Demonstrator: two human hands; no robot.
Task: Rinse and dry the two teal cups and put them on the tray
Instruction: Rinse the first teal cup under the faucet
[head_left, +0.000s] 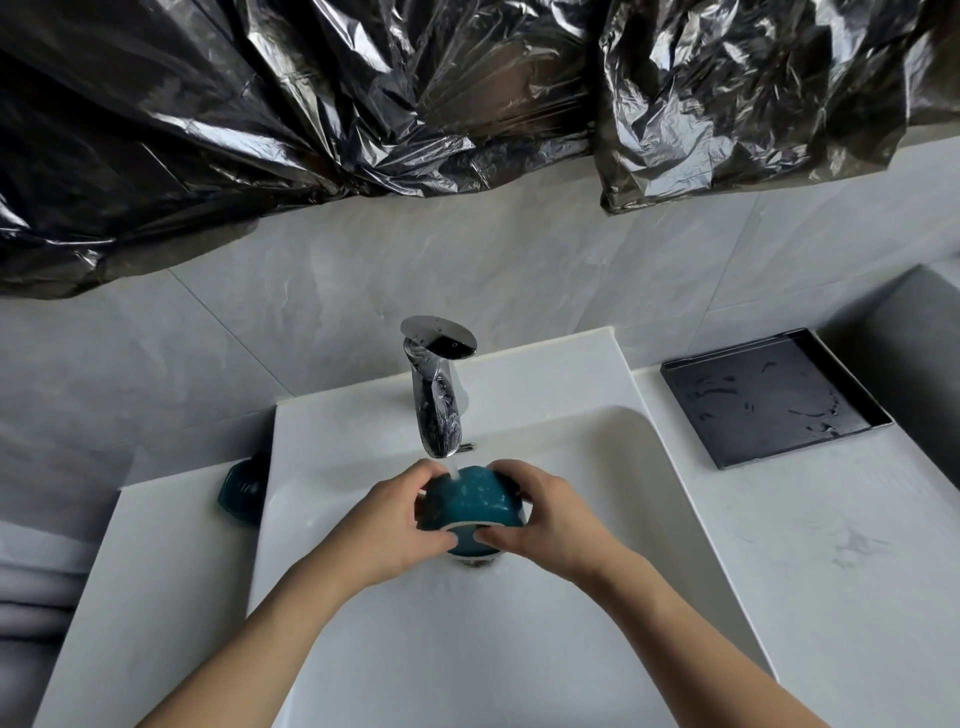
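Observation:
A teal cup (470, 501) is held over the white sink basin (597, 519), tipped so its pale rim faces me. Water from the chrome faucet (439, 395) runs onto its outer wall. My left hand (400, 519) grips the cup from the left, and my right hand (545, 517) grips it from the right, thumbs near the rim. A second teal cup (243, 488) stands on the counter to the left of the basin, partly hidden by the basin's raised edge. The black tray (774, 395) lies on the counter at the right, wet with droplets.
Crumpled black plastic sheeting (363, 104) hangs over the wall above the sink. The white counter (831, 545) stretches out in front of the tray. Below the cup, the drain (475, 561) is partly hidden. Grey tiles cover the wall behind the faucet.

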